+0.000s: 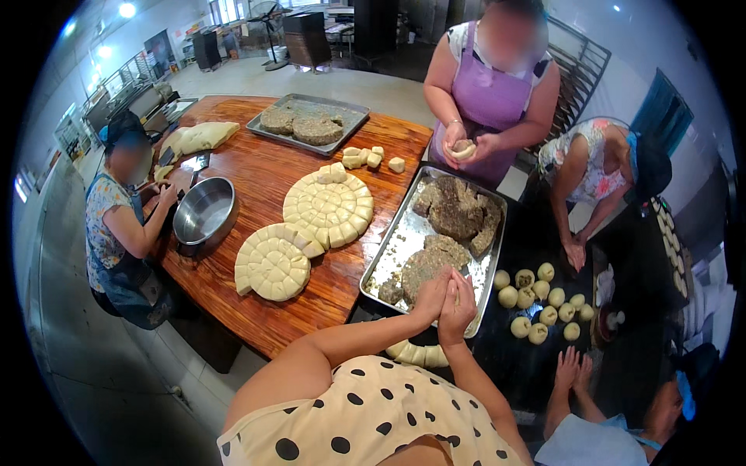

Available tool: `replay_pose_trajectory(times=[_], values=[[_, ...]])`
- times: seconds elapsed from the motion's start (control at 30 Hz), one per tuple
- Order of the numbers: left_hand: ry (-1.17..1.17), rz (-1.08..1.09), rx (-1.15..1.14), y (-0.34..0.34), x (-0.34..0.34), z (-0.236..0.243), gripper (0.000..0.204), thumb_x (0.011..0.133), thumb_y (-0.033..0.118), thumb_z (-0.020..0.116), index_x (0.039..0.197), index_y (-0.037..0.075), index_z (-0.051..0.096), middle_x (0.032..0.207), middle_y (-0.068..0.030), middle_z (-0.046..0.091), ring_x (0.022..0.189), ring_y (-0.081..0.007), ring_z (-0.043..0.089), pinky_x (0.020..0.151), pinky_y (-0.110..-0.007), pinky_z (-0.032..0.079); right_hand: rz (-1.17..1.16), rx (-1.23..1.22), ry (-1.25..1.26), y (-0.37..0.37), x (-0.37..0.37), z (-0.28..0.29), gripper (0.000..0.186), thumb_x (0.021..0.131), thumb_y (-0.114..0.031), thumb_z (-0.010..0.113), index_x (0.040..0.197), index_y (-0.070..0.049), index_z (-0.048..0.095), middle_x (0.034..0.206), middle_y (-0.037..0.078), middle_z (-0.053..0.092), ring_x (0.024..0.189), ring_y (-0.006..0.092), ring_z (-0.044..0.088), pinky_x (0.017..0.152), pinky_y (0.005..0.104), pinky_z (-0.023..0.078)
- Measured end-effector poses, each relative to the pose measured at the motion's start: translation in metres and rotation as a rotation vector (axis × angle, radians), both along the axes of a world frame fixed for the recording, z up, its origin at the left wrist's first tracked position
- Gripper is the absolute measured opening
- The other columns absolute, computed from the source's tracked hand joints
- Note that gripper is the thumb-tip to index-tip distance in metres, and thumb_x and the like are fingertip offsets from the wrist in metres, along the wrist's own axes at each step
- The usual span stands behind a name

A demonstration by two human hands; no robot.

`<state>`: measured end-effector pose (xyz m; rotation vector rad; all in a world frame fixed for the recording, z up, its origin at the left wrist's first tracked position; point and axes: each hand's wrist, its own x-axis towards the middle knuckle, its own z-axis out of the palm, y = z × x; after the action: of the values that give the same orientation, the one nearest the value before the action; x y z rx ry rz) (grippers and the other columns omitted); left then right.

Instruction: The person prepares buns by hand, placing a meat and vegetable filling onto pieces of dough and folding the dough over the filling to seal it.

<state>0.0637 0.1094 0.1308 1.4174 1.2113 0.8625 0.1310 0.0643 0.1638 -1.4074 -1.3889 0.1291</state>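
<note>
Our left hand [432,297] and right hand [458,304], cupped closed around a barely visible dough piece, meet directly over the filling tray's [386,252] near edge on the counter [256,163].

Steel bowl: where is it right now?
In the head view the steel bowl sits on the left part of the wooden table, just left of the two cut dough rounds, next to the seated person's hands.
</note>
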Motion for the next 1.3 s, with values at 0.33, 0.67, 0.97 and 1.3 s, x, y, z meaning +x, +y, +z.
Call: replay_pose_trajectory(times=[0.33,0.67,0.97,1.3], values=[[0.025,-0.113,0.311,0.021,0.007,0.008,0.051,0.104,0.044,0.031,0.115,0.006,0.063,0.097,-0.0262,0.066,0.091,-0.0472,0.060,0.080,-0.053,0.046,0.118,-0.126,0.619,0.011,0.014,-0.002,0.049,0.105,-0.030,0.039,0.137,0.006,0.049,0.143,0.015,0.049,0.133,0.0246,0.044,0.113,0.0352,0.029],[-0.086,0.000,-0.069,0.025,0.028,-0.008,0.075,0.095,0.066,0.041,0.127,0.000,0.053,0.116,-0.0170,0.064,0.107,-0.0323,0.063,0.093,-0.039,0.048,0.064,-0.235,0.666,0.011,0.032,-0.028,0.039,0.103,-0.027,0.047,0.124,0.004,0.059,0.121,0.011,0.063,0.113,0.0224,0.058,0.101,0.0340,0.042],[-0.955,-0.070,-0.591,-0.006,0.021,-0.014,0.038,0.097,0.047,0.056,0.106,0.011,0.061,0.097,-0.0039,0.065,0.087,-0.0150,0.065,0.071,-0.032,0.054,-0.080,-0.120,1.028,0.015,0.016,-0.017,0.030,0.099,-0.027,0.051,0.109,-0.003,0.064,0.108,0.007,0.061,0.101,0.0194,0.058,0.088,0.0345,0.047],[-0.182,0.099,-0.028,0.009,0.015,-0.013,0.053,0.099,0.050,0.047,0.088,0.004,0.071,0.074,-0.0157,0.068,0.073,-0.0264,0.068,0.057,-0.040,0.045,0.031,-0.072,0.570,0.016,0.015,-0.027,0.029,0.101,-0.020,0.052,0.107,0.002,0.069,0.108,0.010,0.069,0.100,0.0229,0.064,0.099,0.0376,0.044]])
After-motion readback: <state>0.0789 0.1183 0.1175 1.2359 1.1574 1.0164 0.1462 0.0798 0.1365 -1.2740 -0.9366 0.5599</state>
